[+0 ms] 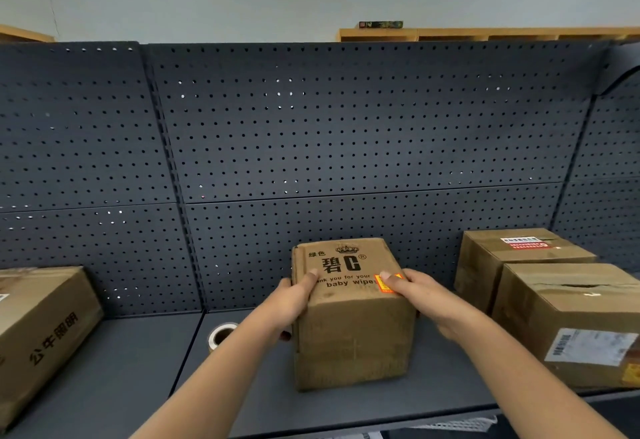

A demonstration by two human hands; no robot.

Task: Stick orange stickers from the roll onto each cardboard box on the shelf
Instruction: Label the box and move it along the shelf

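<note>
Box (353, 334) of rough brown cardboard, blocky and upright on the smooth dark metal shelf (138, 369), its printed top facing up and the lettering reading toward the person. The left hand (294, 300) grips its left side, thumb on top. The right hand (426, 295) grips the right side, thumb pressing a glossy orange sticker (383, 284) at the top's right edge. Left of the left hand lies the roll (220, 334), its hollow core seemingly tilted upward.

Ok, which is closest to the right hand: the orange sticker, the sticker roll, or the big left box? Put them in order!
1. Orange sticker, under the right hand's thumb on the middle box.
2. Sticker roll, on the shelf left of that box.
3. Big left box, far left end.
</note>
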